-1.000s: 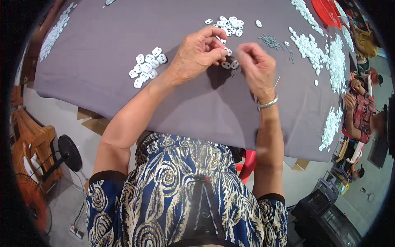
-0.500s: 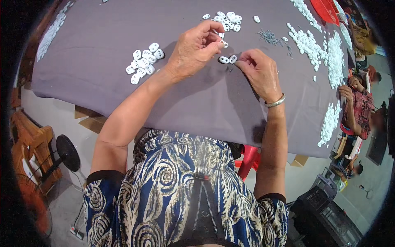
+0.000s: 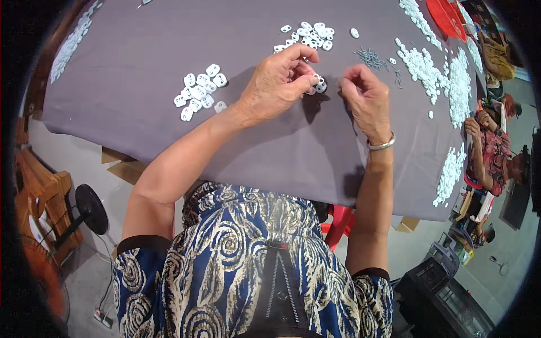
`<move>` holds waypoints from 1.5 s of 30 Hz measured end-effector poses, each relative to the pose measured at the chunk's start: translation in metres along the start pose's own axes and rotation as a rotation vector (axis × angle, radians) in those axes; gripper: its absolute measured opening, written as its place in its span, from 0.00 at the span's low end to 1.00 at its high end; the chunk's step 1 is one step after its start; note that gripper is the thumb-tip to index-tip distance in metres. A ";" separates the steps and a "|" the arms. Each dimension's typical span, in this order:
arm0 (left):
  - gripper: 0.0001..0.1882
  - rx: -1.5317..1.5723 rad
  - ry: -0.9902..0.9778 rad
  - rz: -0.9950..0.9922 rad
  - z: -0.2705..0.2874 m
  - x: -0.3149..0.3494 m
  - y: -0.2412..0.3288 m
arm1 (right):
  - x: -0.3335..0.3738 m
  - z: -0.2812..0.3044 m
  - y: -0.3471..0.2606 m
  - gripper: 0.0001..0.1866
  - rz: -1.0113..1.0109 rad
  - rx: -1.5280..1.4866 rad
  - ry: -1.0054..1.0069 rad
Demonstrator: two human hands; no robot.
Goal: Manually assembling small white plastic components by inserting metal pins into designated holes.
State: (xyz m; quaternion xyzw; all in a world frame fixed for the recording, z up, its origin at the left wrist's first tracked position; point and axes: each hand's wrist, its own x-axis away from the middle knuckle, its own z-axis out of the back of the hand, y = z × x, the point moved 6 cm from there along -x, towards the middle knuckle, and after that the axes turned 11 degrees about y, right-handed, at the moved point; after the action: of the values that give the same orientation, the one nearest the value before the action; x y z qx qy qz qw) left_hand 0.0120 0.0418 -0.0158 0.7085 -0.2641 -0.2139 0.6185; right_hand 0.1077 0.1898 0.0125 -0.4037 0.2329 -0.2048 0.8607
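Observation:
My left hand [image 3: 279, 81] is closed in a pinch over the middle of the table, with a small white piece mostly hidden at its fingertips. White oval cord locks [image 3: 320, 86] with two dark holes show right beside those fingertips, partly covered by them. My right hand [image 3: 367, 100], a bangle on its wrist, hovers just to the right with thumb and fingers pressed together; what they hold, if anything, is too small to make out. Beyond the left hand lies a cluster of white two-hole pieces [image 3: 320, 32]. Another group of cord locks [image 3: 198, 93] rests left of my left forearm.
Small grey springs [image 3: 369, 57] lie in a loose pile beyond my right hand. Heaps of white pieces [image 3: 420, 65] spread along the right side of the grey-covered table [image 3: 265, 149], near a red tray [image 3: 445, 19]. A person [image 3: 489, 135] works at the right edge.
My left hand has come nearer and slightly right, over the two cord locks on the cloth. My right hand has drawn away from them to the right.

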 end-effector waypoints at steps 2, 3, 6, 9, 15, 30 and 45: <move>0.12 0.009 0.003 0.016 0.002 0.000 -0.002 | -0.002 -0.013 -0.005 0.03 -0.077 -0.197 -0.059; 0.12 0.021 0.003 0.030 0.002 0.000 -0.003 | -0.002 -0.018 -0.007 0.03 -0.078 -0.200 -0.062; 0.12 0.043 0.021 0.023 0.003 -0.001 -0.003 | -0.004 -0.027 -0.007 0.04 -0.245 -0.527 -0.070; 0.12 0.027 0.023 -0.001 0.003 -0.002 -0.003 | -0.005 -0.029 -0.007 0.06 -0.268 -0.479 -0.117; 0.12 -0.073 0.034 -0.039 0.003 -0.001 -0.002 | 0.000 -0.035 -0.001 0.06 -0.352 -0.585 -0.136; 0.13 -0.114 0.036 -0.081 0.002 -0.001 -0.002 | 0.000 -0.035 -0.003 0.08 -0.326 -0.503 -0.180; 0.12 -0.005 0.095 -0.098 0.003 0.001 -0.005 | 0.004 -0.040 -0.010 0.09 -0.236 -0.424 -0.158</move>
State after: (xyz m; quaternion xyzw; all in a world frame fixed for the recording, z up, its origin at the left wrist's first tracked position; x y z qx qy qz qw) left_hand 0.0114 0.0398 -0.0208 0.7284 -0.1989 -0.2105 0.6209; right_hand 0.0865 0.1580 -0.0028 -0.6143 0.1542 -0.2183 0.7425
